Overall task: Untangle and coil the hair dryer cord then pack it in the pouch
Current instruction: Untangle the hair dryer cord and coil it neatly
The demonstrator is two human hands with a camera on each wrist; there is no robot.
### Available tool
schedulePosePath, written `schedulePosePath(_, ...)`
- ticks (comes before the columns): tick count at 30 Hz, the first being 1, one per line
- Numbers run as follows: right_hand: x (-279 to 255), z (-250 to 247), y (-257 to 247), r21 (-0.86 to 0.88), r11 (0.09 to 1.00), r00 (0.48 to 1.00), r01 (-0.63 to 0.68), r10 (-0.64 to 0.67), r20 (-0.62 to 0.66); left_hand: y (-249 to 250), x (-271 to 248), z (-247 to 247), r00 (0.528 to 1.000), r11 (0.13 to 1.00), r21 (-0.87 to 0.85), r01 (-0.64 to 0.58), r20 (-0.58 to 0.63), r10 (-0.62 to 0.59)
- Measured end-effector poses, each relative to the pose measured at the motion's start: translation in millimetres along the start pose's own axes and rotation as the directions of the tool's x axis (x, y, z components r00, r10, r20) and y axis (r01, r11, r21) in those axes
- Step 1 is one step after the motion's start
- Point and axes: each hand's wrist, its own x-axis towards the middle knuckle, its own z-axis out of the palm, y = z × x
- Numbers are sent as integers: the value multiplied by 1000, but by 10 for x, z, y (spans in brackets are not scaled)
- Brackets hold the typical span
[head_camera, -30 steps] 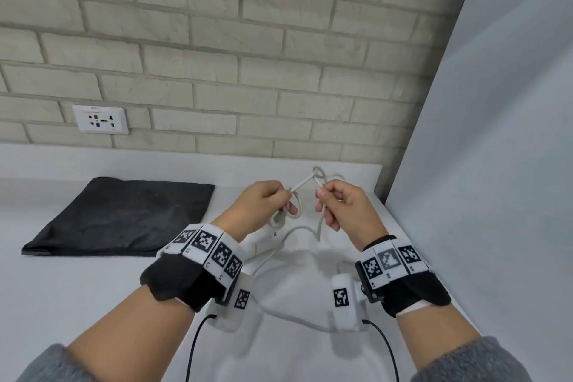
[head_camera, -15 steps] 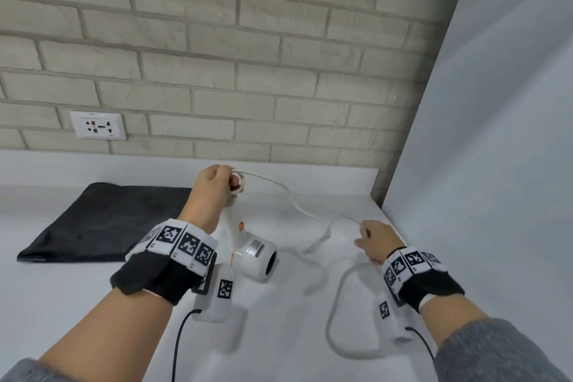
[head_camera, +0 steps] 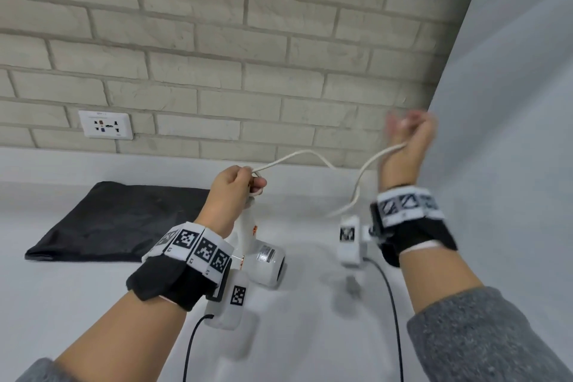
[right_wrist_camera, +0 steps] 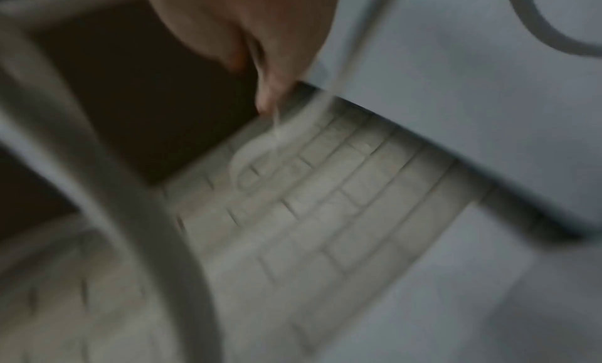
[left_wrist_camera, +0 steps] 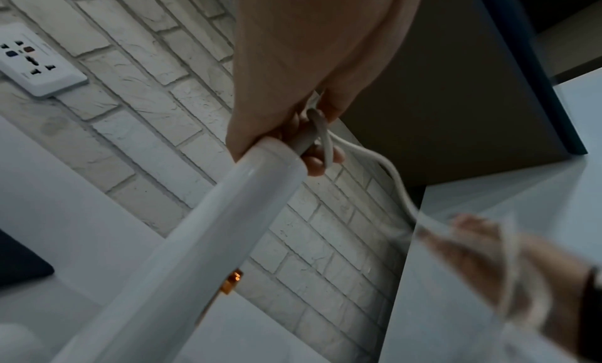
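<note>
- At the counter's middle, the left hand [head_camera: 231,187] is curled tight around the end of the hair dryer's handle, where the cord [head_camera: 297,156] leaves it; 1 small loop of cord is pinched against the fingers [left_wrist_camera: 320,161] in the left wrist view.
- Off to the right and raised higher, the right hand [head_camera: 409,136] is blurred; its fingers look curled, and the cord seems to drape over or wrap around it. Whether it truly grips the cord I cannot tell.
- Between the 2 hands the cord runs as a slack wavy span, with a further length hanging down from the right hand toward the counter [head_camera: 93,304].
- Below the left hand, the hair dryer [head_camera: 263,260] hangs with its handle up and its barrel down near the counter — whether the barrel touches the surface is unclear.
- Further left, the black pouch [head_camera: 124,220] lies flat on the counter, well apart from the dryer, with nothing visibly in it.
- Progress, as I judge it: no knot shows in the visible span, so untangling looks largely done; coiling has barely started, and packing is still ahead.
- Hard to make out: the plug end is not visible, the right wrist view is smeared by motion, and the pouch's opening cannot be seen.
</note>
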Motion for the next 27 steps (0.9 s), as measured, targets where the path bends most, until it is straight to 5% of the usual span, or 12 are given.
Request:
schedulePosePath(1,-175,-42,174,-302,952,974,-48,111,195,3,-1,-1,1000,1000,-2,2,2,-2)
schedulePosePath(2,-327,-107,347,-603,795,835,-72,378,399,5,-2,-4,1000,1000,-6,5,7,-5)
schedulePosePath(4,-573,-264,549,-895,421,353,146,823,445,-11,6,-9,1000,1000,-11,6,23,-5)
schedulePosePath(5,-612,-297,553,-895,382,236,230,870,432,-19,12,-12,1000,1000,-3,2,30,-2)
schedulePosePath(6,-605,-289,509,-870,434,236,232,843,483,-25,20,-16,999,1000,5,-4,37,3)
schedulePosePath(9,-523,-163,323,-696,715,516,64,574,636,-25,34,-14,997,1000,6,-15,73,15)
schedulePosePath(10,-511,-85,250,-608,794,560,6,501,659,-21,36,-12,995,1000,17,-23,96,21)
schedulePosePath(12,-538,59,134,-489,869,495,-77,459,738,-16,38,-11,987,997,51,-52,157,43)
schedulePosePath(14,-606,151,115,-464,877,328,-121,477,815,-22,40,-33,976,995,62,-79,207,65)
schedulePosePath(16,-677,173,121,-441,874,237,-203,481,844,-32,47,-82,970,995,42,-85,230,73)
schedulePosePath(22,-763,89,114,-280,704,186,-653,507,842,-53,91,-199,948,999,-7,-35,315,35)
schedulePosePath(27,-756,199,17,-423,860,294,-285,498,816,-57,121,-194,916,999,45,1,401,-19)
